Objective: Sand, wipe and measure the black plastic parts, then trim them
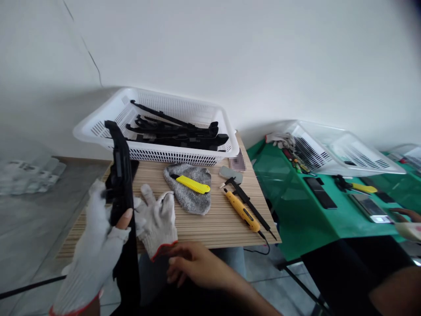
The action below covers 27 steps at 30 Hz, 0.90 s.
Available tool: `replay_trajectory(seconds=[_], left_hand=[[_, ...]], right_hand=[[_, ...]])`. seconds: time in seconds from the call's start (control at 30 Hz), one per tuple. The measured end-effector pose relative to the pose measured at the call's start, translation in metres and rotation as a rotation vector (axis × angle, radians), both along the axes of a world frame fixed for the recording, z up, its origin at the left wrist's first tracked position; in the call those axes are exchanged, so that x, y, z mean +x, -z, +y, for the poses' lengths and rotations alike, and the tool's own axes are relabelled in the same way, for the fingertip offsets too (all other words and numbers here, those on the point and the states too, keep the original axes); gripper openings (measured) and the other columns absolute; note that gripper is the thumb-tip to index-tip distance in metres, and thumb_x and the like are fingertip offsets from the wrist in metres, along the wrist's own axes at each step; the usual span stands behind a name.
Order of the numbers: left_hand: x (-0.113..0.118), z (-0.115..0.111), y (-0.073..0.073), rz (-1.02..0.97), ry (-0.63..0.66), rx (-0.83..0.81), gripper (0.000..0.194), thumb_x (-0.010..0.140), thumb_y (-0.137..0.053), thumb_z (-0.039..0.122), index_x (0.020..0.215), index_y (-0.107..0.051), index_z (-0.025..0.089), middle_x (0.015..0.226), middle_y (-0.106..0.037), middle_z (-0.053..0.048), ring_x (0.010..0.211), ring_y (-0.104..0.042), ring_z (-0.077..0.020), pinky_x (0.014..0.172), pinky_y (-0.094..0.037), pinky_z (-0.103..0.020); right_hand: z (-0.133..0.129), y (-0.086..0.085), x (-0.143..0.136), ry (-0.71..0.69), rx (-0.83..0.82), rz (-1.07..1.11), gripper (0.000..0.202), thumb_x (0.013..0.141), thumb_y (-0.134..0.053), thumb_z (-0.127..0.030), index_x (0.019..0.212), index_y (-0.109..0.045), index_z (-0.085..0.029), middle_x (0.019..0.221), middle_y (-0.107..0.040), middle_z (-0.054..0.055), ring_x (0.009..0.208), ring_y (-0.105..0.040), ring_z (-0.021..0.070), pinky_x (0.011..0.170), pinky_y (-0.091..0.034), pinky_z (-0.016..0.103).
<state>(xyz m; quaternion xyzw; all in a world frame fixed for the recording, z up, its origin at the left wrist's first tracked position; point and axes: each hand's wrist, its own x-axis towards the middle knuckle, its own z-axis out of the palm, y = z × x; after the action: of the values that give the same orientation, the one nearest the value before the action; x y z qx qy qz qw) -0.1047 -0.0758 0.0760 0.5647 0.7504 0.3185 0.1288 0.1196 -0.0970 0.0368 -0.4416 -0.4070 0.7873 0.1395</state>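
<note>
Our gloved left hand (pixel 98 232) grasps one long black part (pixel 122 171), raised before the left end of the white basket (pixel 177 156). Our bare right hand (pixel 197 262), farther in front of the basket, curls by one loose glove (pixel 159 221); we cannot tell whether its fingers pinch the cuff. Before the basket we count one grey cloth (pixel 194 204), one yellow cutter (pixel 194 184) upon it, one caliper (pixel 251 206) and one corded tool (pixel 241 210). The basket's rim overhangs the table's (pixel 213 226) left edge; bare wood separates cloth and tool.
</note>
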Motion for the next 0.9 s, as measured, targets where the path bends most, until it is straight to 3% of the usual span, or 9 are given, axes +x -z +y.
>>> replay_trajectory(seconds=[0.07,0.13,0.2,0.3,0.4,0.53,0.6,0.7,0.9], left_hand=[[0.004,0.003,-0.002,-0.009,0.023,-0.073,0.073,0.101,-0.042,0.052,0.165,-0.029,0.019,0.145,-0.064,-0.016,0.125,-0.067,-0.034,0.099,-0.058,-0.049],[0.005,0.004,0.0,0.008,0.131,-0.168,0.056,0.1,-0.036,0.039,0.15,-0.055,0.023,0.145,-0.064,-0.012,0.128,-0.065,-0.0329,0.105,-0.054,-0.049],[0.005,0.004,0.005,0.045,0.235,-0.285,0.05,0.096,-0.033,0.03,0.128,-0.071,0.025,0.137,-0.067,-0.01,0.118,-0.069,-0.0308,0.101,-0.055,-0.047],[0.007,0.004,0.012,0.092,0.286,-0.389,0.047,0.095,-0.039,0.041,0.124,-0.073,0.024,0.137,-0.065,-0.013,0.108,-0.071,-0.0312,0.091,-0.058,-0.044],[0.015,0.004,0.014,0.159,0.305,-0.381,0.051,0.089,-0.055,0.054,0.128,-0.071,0.025,0.139,-0.06,-0.015,0.109,-0.071,-0.0324,0.085,-0.059,-0.04],[0.029,0.006,0.002,0.323,0.247,-0.51,0.039,0.096,-0.051,0.05,0.117,-0.074,0.027,0.127,-0.061,-0.014,0.093,-0.073,-0.0294,0.076,-0.057,-0.038],[0.034,0.008,-0.006,0.377,0.233,-0.553,0.035,0.098,-0.049,0.045,0.114,-0.075,0.028,0.125,-0.062,-0.013,0.091,-0.073,-0.0292,0.073,-0.055,-0.036],[0.037,0.012,-0.012,0.406,0.198,-0.551,0.037,0.099,-0.05,0.043,0.125,-0.074,0.03,0.131,-0.061,-0.014,0.094,-0.074,-0.0319,0.072,-0.055,-0.037],[0.037,0.015,-0.001,0.432,0.172,-0.427,0.033,0.095,-0.055,0.04,0.113,-0.08,0.027,0.113,-0.068,-0.015,0.073,-0.073,-0.0297,0.058,-0.052,-0.036]], right_hand=[[-0.007,0.016,-0.019,0.176,0.002,0.148,0.042,0.082,-0.076,-0.054,0.098,-0.072,-0.016,0.078,-0.067,0.0,0.066,-0.066,0.0131,0.066,-0.052,0.026],[-0.006,0.026,-0.036,0.31,-0.055,0.238,0.051,0.075,-0.078,-0.065,0.092,-0.069,-0.017,0.079,-0.069,0.002,0.066,-0.068,0.0152,0.065,-0.051,0.028],[0.0,0.029,-0.048,0.418,-0.138,0.285,0.043,0.076,-0.076,-0.059,0.089,-0.066,-0.019,0.076,-0.069,0.002,0.061,-0.065,0.0151,0.059,-0.047,0.026],[0.01,0.027,-0.057,0.528,-0.135,0.289,0.02,0.075,-0.069,-0.035,0.087,-0.068,-0.02,0.067,-0.064,-0.002,0.055,-0.055,0.012,0.054,-0.039,0.023],[0.016,0.022,-0.058,0.549,0.063,0.197,0.018,0.07,-0.06,-0.023,0.081,-0.075,-0.022,0.071,-0.065,-0.001,0.069,-0.059,0.0151,0.067,-0.046,0.026],[0.022,0.014,-0.053,0.57,0.305,0.105,0.025,0.068,-0.058,-0.021,0.078,-0.08,-0.025,0.096,-0.077,0.003,0.107,-0.067,0.0242,0.103,-0.049,0.038],[0.024,0.011,-0.05,0.571,0.266,0.188,0.028,0.071,-0.059,-0.024,0.087,-0.083,-0.025,0.111,-0.079,0.004,0.12,-0.066,0.0264,0.112,-0.045,0.042],[0.029,0.014,-0.05,0.592,0.088,0.364,0.034,0.071,-0.064,-0.029,0.098,-0.083,-0.021,0.119,-0.079,0.008,0.123,-0.068,0.0283,0.118,-0.042,0.047],[0.035,0.027,-0.054,0.656,-0.05,0.439,0.035,0.065,-0.073,-0.024,0.099,-0.08,-0.019,0.112,-0.08,0.007,0.118,-0.071,0.0265,0.119,-0.043,0.044]])
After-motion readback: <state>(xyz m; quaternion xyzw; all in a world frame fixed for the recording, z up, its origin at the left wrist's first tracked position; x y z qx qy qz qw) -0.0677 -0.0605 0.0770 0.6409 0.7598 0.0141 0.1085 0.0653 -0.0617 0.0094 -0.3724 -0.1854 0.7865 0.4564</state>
